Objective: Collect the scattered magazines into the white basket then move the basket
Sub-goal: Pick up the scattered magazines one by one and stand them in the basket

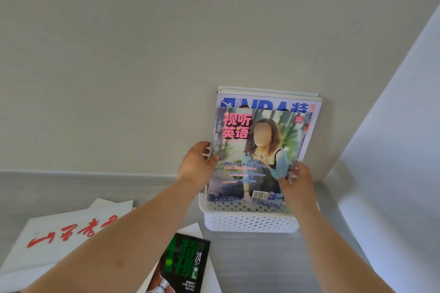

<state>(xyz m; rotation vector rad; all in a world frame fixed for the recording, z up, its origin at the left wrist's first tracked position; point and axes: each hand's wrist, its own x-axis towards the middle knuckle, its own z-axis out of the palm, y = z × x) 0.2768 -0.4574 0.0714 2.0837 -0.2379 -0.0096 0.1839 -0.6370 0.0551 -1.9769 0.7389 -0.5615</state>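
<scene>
A white perforated basket (250, 222) stands on the grey floor against the wall. Upright inside it lean a blue-and-white magazine (269, 102) and others behind it. In front of these I hold a magazine with pink title letters and a seated woman on its cover (247, 159), its lower edge inside the basket. My left hand (196, 164) grips its left edge and my right hand (297, 181) grips its lower right edge. A black-and-green magazine (183, 266) lies on the floor near my left forearm. A white paper with red characters (59, 238) lies at the lower left.
The basket sits in a corner where the pale wall (142, 54) meets a white panel (392, 126) on the right. More white sheets (192, 227) lie under the black-and-green magazine. Grey floor (273, 264) stretches in front of the basket.
</scene>
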